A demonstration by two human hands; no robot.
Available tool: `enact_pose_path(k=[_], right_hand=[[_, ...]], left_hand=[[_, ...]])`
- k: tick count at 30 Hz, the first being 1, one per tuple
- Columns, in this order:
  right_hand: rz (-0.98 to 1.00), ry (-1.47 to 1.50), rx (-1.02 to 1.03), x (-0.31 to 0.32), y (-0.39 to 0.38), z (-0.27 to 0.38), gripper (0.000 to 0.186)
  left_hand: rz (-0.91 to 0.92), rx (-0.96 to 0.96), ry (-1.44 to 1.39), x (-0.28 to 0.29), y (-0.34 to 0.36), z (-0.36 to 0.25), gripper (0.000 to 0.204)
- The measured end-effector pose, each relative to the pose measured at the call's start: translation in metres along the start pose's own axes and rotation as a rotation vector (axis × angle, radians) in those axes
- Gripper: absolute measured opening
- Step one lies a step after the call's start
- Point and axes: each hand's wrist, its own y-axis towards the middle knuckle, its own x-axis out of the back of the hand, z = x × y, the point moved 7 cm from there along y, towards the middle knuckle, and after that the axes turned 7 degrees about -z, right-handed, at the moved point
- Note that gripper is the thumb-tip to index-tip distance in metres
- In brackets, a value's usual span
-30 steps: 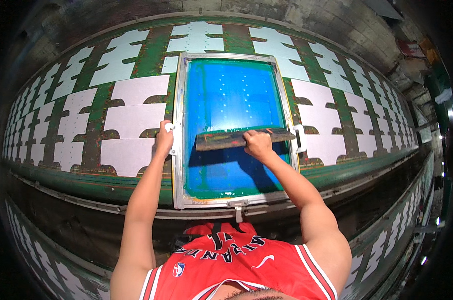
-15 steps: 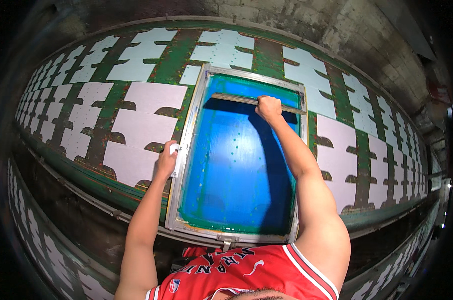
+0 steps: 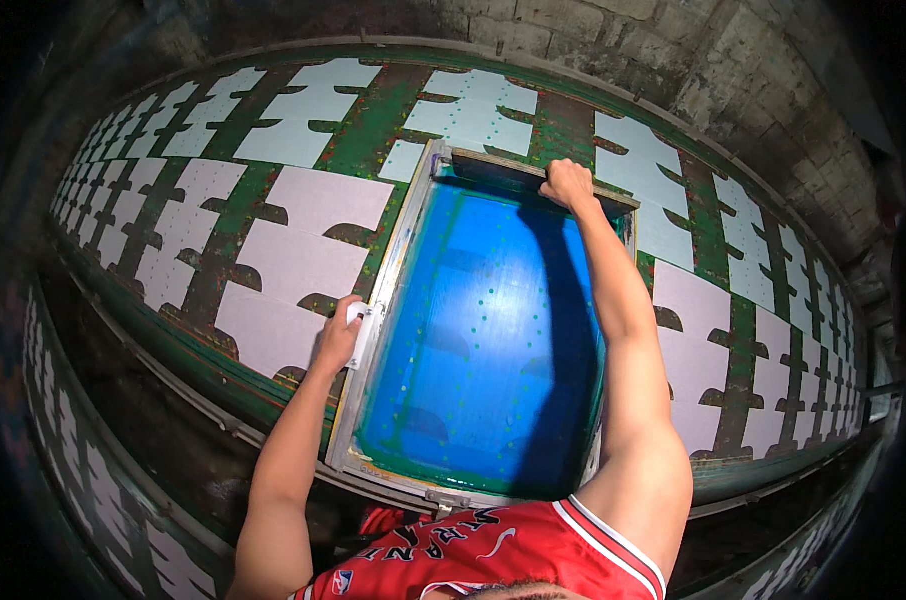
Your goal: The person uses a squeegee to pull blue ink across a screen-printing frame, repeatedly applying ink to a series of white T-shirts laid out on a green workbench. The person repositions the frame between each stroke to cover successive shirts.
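Observation:
A metal-edged printing screen with blue mesh lies across the table in front of me. My left hand is closed round a white handle on the screen's left side. At the far end of the screen, my right hand grips a long squeegee from above. The squeegee spans nearly the whole width of the screen, and its lower edge is hard to make out in shadow. Dark shapes and small green dots show on the mesh.
A long green table carries rows of pale cut pieces, pink-white ones nearer and bluish ones farther. A rail runs along its near edge. Behind stands a block wall; another table with pieces lies at lower left.
My right hand has pushed the squeegee farther away, up to the screen's far end. My left hand stays on the handle. The whole view has shifted slightly.

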Motion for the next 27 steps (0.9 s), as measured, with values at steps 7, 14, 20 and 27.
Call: enact_pose_path(k=[7,14,20,27], right_hand=[[0.055,-0.037,-0.088,-0.016,-0.019,0.005,0.025],[0.022,-0.032,-0.07,-0.003,-0.129,0.048,0.02],[0.065,0.023,-0.062,0.023,-0.256,0.114,0.015],[0.111,0.145,-0.083,0.046,-0.395,0.187,0.014]], left_hand=[[-0.014,-0.095,-0.008,0.002,0.001,-0.005,0.044],[-0.028,-0.116,-0.047,-0.001,0.001,0.001,0.044],[-0.02,-0.119,-0.043,0.0,0.003,0.002,0.045],[-0.035,-0.192,-0.049,-0.002,0.006,0.003,0.047]])
